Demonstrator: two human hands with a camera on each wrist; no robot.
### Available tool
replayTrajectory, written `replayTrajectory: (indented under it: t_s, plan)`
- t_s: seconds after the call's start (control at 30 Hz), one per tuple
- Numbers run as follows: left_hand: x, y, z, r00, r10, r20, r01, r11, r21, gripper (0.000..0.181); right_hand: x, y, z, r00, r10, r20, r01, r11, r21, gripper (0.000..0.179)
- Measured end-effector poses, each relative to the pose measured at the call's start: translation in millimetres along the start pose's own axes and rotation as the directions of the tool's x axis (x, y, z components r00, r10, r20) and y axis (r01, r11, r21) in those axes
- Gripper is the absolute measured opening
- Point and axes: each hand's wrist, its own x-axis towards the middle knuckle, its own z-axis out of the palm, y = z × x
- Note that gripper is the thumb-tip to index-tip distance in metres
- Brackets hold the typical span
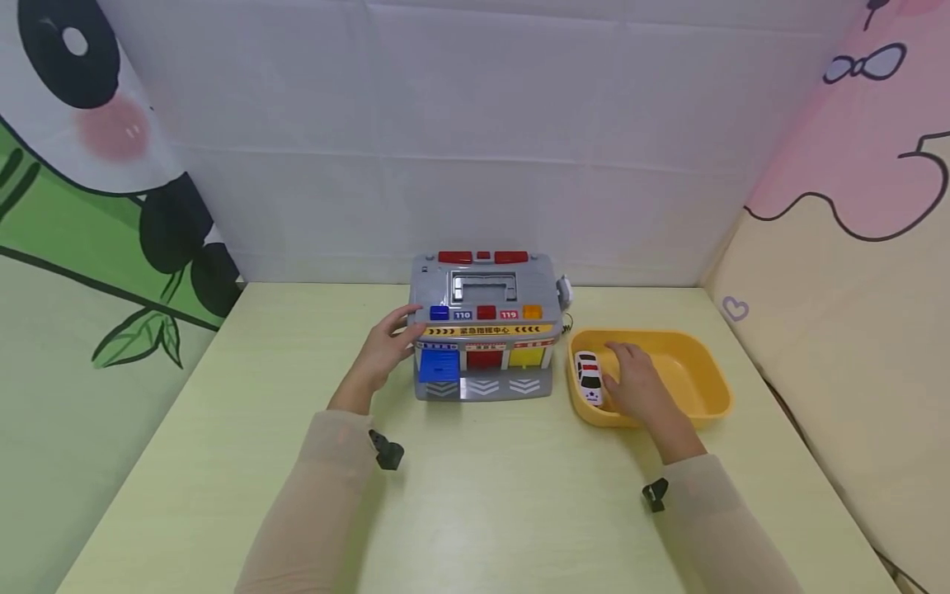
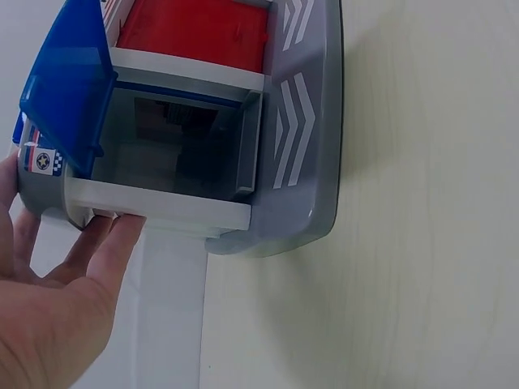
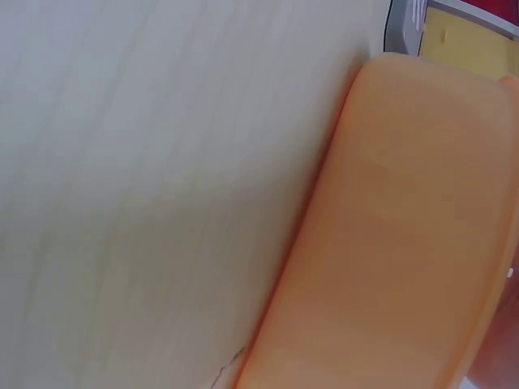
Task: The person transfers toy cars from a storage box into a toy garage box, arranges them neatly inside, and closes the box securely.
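Observation:
A grey toy rescue garage (image 1: pixel 484 289) stands near the back of the table. Its blue door (image 2: pixel 73 89) is raised, and the bay behind it shows in the left wrist view; the red door (image 2: pixel 195 32) is down. My left hand (image 1: pixel 382 351) holds the garage at its left roof edge, with fingers against the side wall. Inside the yellow tray (image 1: pixel 698 337), a white toy police car (image 1: pixel 590 378) lies along the left wall. My right hand (image 1: pixel 640 386) reaches into the tray just right of the car, thumb close to it; contact is unclear.
A toy telephone handset (image 1: pixel 565 293) with a coiled cord hangs on the garage's right side. White cloth backs the table, and printed panels flank it. In the right wrist view, the tray's outer wall (image 3: pixel 397 219) hides most of the hand.

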Motion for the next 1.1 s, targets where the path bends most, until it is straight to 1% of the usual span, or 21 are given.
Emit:
replayTrajectory:
  t_s: [0.17, 0.27, 0.37, 0.43, 0.57, 0.67, 0.8, 0.93, 1.0, 1.1]
  plan:
    - [-0.4, -1.2, 1.5, 1.000, 0.014, -0.003, -0.014, 1.000, 0.013, 0.048, 3.3, 2, -3, 0.998, -0.003, 0.067, 0.001, 1.000, 0.027, 0.057]
    - [-0.9, -1.0, 3.3, 1.000, 0.023, -0.004, -0.023, 1.000, 0.012, 0.049, 6.1, 4, -3, 0.992, -0.002, 0.122, -0.004, 0.999, 0.053, 0.058]
    - [-1.7, -0.6, 4.6, 1.000, 0.023, -0.005, -0.023, 1.000, 0.009, 0.050, 9.3, 8, -1, 0.982, 0.004, 0.188, -0.019, 0.997, 0.079, 0.061]
    - [-2.1, -0.5, 4.6, 1.000, 0.019, -0.007, -0.019, 1.000, 0.008, 0.051, 11.9, 10, 1, 0.974, -0.009, 0.225, -0.013, 0.995, 0.096, 0.064]
    - [-2.8, -0.6, 3.7, 1.000, 0.014, -0.011, -0.013, 1.000, 0.011, 0.052, 16.8, 15, 4, 0.960, -0.052, 0.276, 0.016, 0.991, 0.133, 0.070]
    - [-3.3, -0.9, 3.7, 1.000, 0.013, -0.015, -0.013, 1.000, 0.013, 0.052, 20.0, 17, 4, 0.950, -0.062, 0.306, 0.013, 0.987, 0.159, 0.072]
    - [-3.9, -0.6, 4.7, 1.000, 0.013, -0.020, -0.013, 1.000, 0.019, 0.052, 24.4, 19, 5, 0.943, -0.042, 0.329, -0.016, 0.985, 0.170, 0.074]
    - [-4.2, -0.5, 5.2, 1.000, 0.016, -0.021, -0.016, 1.000, 0.013, 0.051, 28.0, 20, 8, 0.941, -0.013, 0.338, -0.066, 0.973, 0.220, 0.075]
    - [-4.5, -0.2, 5.1, 1.000, 0.019, -0.018, -0.019, 1.000, 0.011, 0.050, 29.0, 20, 9, 0.938, 0.007, 0.346, -0.104, 0.960, 0.260, 0.078]
    - [-5.5, 0.1, 4.7, 1.000, 0.020, -0.019, -0.019, 1.000, 0.014, 0.050, 30.4, 20, 12, 0.925, 0.046, 0.377, -0.185, 0.921, 0.342, 0.082]
